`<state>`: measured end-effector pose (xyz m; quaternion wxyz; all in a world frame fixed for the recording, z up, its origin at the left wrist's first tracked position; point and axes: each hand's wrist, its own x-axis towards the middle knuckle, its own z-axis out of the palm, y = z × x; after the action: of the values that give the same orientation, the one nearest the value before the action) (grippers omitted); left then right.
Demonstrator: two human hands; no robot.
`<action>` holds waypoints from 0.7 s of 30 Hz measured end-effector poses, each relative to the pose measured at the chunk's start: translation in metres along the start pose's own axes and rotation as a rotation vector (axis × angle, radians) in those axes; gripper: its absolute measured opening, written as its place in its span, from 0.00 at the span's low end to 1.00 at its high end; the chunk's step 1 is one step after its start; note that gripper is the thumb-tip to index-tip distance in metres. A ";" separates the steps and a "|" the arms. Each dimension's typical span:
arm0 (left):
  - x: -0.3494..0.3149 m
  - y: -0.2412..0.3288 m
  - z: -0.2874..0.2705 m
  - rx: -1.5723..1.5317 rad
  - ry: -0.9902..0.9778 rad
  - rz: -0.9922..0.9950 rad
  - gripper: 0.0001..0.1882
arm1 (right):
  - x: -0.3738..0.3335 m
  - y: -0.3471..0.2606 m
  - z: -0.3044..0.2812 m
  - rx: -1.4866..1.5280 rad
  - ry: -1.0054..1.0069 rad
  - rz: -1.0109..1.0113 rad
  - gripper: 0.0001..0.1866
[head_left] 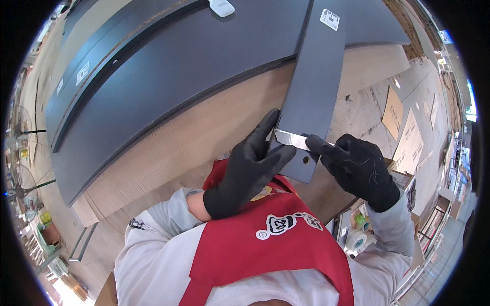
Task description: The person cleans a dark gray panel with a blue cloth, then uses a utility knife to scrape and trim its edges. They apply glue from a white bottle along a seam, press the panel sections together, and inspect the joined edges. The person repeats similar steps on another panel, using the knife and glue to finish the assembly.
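Note:
A narrow dark grey board reaches toward me across a larger dark panel. My left hand, in a black glove, grips its near left edge, with the thumb over the top face and the index finger along the side. In my black-gloved right hand is a shiny flat metal blade, lying across the board near its end. The tip of the blade is close to my left thumb and the board's left edge. My right fingers cover the blade's other end. A small round hole shows near the board's end.
Large dark panels lie on brown cardboard. A white object rests on the far panel. At my right are a clear tape roll and other small items. Cardboard sheets lie on the floor; a fan stands far left.

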<state>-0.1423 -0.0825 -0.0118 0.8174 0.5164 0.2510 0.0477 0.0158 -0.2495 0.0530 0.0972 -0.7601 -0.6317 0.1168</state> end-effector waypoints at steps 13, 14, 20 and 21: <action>0.021 0.002 -0.035 0.633 -0.267 0.366 0.17 | -0.029 -0.030 0.062 1.219 0.525 0.679 0.24; 0.023 -0.002 -0.036 0.576 -0.267 0.333 0.16 | -0.030 -0.033 0.068 1.241 0.549 0.653 0.25; 0.020 -0.003 -0.031 0.276 -0.285 0.154 0.16 | -0.046 -0.035 0.081 1.425 0.603 0.557 0.24; 0.021 -0.009 -0.032 0.076 -0.289 0.036 0.16 | -0.047 -0.034 0.081 1.455 0.598 0.558 0.25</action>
<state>-0.1400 -0.0535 -0.0380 0.8239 0.5529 0.1230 -0.0218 -0.0482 -0.2896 -0.0113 0.6952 -0.6350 -0.1347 0.3088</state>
